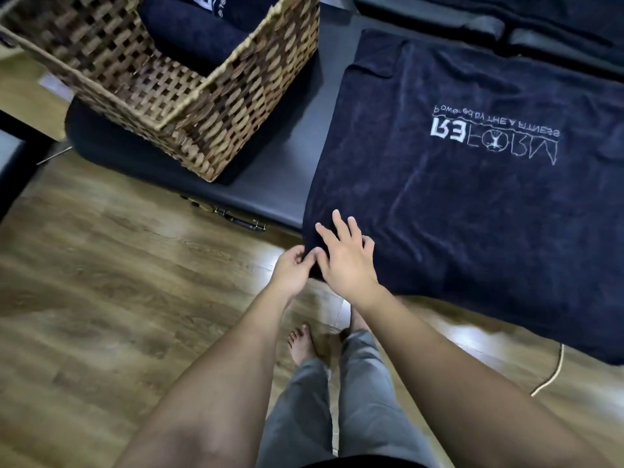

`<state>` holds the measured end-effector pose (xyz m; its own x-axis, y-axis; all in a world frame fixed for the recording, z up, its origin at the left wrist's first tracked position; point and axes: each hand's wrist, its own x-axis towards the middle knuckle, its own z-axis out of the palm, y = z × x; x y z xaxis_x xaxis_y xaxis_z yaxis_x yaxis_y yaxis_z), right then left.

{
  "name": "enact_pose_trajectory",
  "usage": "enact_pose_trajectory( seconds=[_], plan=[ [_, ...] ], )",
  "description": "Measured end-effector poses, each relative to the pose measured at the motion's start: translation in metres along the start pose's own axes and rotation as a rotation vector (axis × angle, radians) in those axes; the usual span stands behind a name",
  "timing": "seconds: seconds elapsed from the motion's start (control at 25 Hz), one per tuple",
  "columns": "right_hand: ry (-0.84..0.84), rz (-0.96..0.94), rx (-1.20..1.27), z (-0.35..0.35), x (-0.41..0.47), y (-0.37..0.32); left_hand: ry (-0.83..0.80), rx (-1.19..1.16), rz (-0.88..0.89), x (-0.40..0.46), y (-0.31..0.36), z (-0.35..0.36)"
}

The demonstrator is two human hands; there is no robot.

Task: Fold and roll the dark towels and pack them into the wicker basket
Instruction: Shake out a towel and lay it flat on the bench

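A wicker basket (189, 96) sat on a dark padded bench (270, 184), with one rolled towel (189, 38) inside it. Just beside the basket, one dark towel (472, 204) lay flat over the bench edge, above a wood floor (101, 282). The left hand (293, 270) pinched the towel's near corner. The right hand (347, 258) rested on it, fingers spread apart.

A dark padded bench (270, 184) is standing on the wood-plank floor (101, 282), which is running below and to the left of it. A metal latch (236, 220) is hanging at the bench's near edge. A pale cord (553, 373) is trailing over the floor, below the bench's right part
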<state>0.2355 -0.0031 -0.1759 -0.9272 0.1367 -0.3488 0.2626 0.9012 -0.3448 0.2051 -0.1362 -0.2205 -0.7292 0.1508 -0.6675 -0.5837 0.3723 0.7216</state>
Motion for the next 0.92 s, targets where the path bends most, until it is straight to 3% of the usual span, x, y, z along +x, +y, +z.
enact_pose_trajectory(
  seconds=[0.32, 0.52, 0.68, 0.92],
  plan=[
    [0.007, -0.069, -0.045, 0.022, -0.031, -0.007, 0.223, 0.188, 0.175, -0.027, 0.002, -0.016],
    [-0.012, -0.041, -0.066, 0.023, -0.034, -0.007, 0.18, 0.195, 0.037, -0.027, -0.023, -0.022],
    [-0.006, -0.009, -0.033, 0.011, -0.026, -0.008, 0.179, 0.377, 0.02, -0.021, -0.015, -0.03],
    [0.063, 0.056, 0.099, -0.043, 0.026, 0.007, 0.214, 0.463, 0.525, 0.011, 0.086, -0.022]
  ],
)
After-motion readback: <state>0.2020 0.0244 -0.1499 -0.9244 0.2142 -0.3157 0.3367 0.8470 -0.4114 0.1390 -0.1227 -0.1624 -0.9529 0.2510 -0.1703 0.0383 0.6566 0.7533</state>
